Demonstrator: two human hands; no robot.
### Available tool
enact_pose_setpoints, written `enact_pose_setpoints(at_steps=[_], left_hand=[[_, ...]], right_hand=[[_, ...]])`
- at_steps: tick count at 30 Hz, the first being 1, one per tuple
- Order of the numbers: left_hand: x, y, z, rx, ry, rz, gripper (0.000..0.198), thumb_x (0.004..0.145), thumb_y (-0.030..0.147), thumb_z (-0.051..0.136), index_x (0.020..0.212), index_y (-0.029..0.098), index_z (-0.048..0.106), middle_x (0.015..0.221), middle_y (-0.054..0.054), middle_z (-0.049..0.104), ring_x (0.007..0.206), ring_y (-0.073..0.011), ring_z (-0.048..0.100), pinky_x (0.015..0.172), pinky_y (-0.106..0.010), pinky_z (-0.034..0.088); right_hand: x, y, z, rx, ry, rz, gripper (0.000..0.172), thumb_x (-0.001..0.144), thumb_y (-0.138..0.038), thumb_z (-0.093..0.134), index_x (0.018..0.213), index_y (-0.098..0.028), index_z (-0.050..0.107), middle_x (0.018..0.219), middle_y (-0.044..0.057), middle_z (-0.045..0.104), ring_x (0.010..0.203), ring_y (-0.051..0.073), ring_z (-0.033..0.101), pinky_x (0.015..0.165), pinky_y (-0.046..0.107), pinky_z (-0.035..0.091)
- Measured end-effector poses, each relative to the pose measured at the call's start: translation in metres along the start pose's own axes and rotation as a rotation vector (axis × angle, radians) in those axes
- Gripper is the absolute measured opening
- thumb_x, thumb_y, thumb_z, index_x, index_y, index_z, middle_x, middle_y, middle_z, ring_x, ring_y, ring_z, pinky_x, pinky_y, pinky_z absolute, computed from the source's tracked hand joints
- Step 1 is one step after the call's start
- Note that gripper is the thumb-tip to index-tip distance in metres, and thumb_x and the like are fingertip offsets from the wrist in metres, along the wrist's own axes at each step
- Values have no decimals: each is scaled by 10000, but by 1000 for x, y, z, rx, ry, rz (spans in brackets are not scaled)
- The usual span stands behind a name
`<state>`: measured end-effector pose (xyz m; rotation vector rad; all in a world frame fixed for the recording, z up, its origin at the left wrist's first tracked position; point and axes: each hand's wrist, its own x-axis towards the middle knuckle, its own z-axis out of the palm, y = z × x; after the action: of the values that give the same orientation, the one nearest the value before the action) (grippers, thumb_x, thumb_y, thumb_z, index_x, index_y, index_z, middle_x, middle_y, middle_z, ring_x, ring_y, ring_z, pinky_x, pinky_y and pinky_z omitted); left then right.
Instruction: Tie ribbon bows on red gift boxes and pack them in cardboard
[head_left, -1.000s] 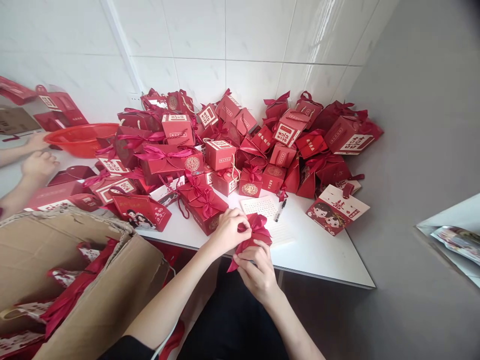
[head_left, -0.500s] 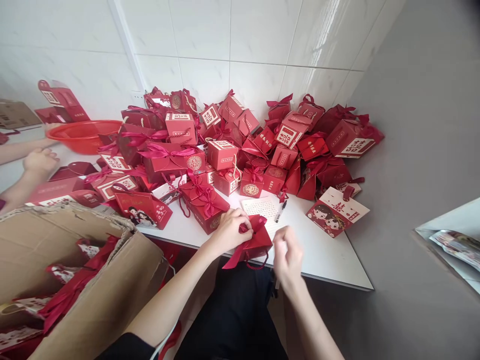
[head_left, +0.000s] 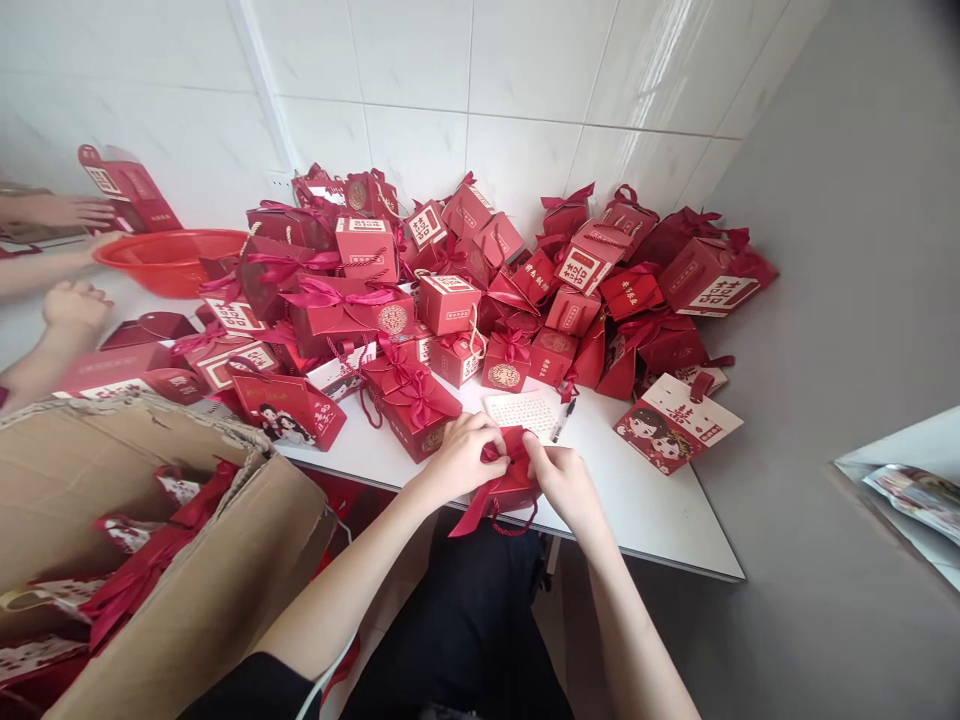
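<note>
A small red box (head_left: 517,492) with a red ribbon (head_left: 471,508) and a twisted cord sits at the table's front edge. My left hand (head_left: 469,458) is closed on the ribbon on top of the box. From the right, my right hand (head_left: 561,475) reaches the same ribbon, its fingers pinched together at the box's top. Left of them lies a longer red box (head_left: 412,405) with a bow. A sheet of writing (head_left: 521,411) and a pen (head_left: 564,420) lie just behind the box.
Many red boxes (head_left: 450,302) are piled along the wall. A couple-print box (head_left: 671,425) stands at the right of the white table (head_left: 645,520). A cardboard carton (head_left: 217,560) fills the lower left. Other people's hands (head_left: 79,305) are near a red basin (head_left: 169,262).
My right hand has moved left from beside the box onto the ribbon at its top. My left hand stays on the ribbon. At the far left, another person's hand has come into view.
</note>
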<state>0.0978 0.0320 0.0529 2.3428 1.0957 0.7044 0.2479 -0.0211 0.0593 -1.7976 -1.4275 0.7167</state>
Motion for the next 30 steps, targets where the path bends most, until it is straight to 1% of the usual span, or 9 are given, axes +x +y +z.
enact_pose_setpoints(at_steps=[4,7,10,14,16,18,22,24,30], left_hand=[[0,-1,1,16,16,-3,47,718,198,594,684,194,561,934,6,569,953,-203,466,822,-356,330],[-1,0,1,15,30,9,56,722,201,594,681,195,555,919,9,569,945,-196,468,819,-349,334],[0,3,1,9,10,15,65,727,204,592,675,196,552,903,10,566,934,-192,474,833,-350,336],[1,7,2,-1,-19,21,57,732,213,583,685,199,555,918,7,563,930,-189,478,855,-362,333],[0,7,3,-2,-19,29,51,734,216,576,690,200,557,917,7,560,934,-188,477,860,-361,332],[0,7,4,1,-18,31,45,730,215,577,693,201,557,916,8,558,937,-188,475,860,-358,331],[1,6,4,3,-25,31,35,728,209,571,698,200,556,925,8,555,943,-190,475,862,-357,326],[2,6,4,11,-27,24,32,732,216,565,704,202,561,926,5,556,940,-195,475,861,-363,324],[3,7,4,15,-17,7,29,725,205,565,698,202,572,928,3,553,932,-196,473,862,-367,324]], right_hand=[[-1,5,3,14,22,-119,373,797,-392,366,479,-209,300,437,-36,352,448,106,336,452,235,261],[-9,12,6,77,43,-154,351,799,-378,368,519,-211,238,470,-52,271,462,94,281,442,225,233],[-20,19,8,79,124,-151,355,824,-385,341,538,-212,221,482,-52,255,476,98,265,458,228,233],[-31,23,12,-21,273,-189,355,838,-368,328,537,-215,220,463,-50,265,495,117,265,521,248,273],[-35,23,13,-54,311,-209,353,842,-358,330,536,-217,222,460,-47,282,497,124,282,545,257,287],[-40,22,12,-62,309,-192,352,846,-365,332,541,-219,237,474,-38,315,499,129,307,541,260,289],[-50,22,6,-19,223,-78,364,860,-421,320,558,-216,319,525,-13,400,491,133,343,510,261,288],[-55,24,3,40,183,-55,377,865,-434,318,565,-211,364,542,-4,423,502,138,366,513,261,300],[-62,37,4,306,159,-50,376,850,-411,385,538,-204,347,561,-18,385,513,122,337,511,249,292]])
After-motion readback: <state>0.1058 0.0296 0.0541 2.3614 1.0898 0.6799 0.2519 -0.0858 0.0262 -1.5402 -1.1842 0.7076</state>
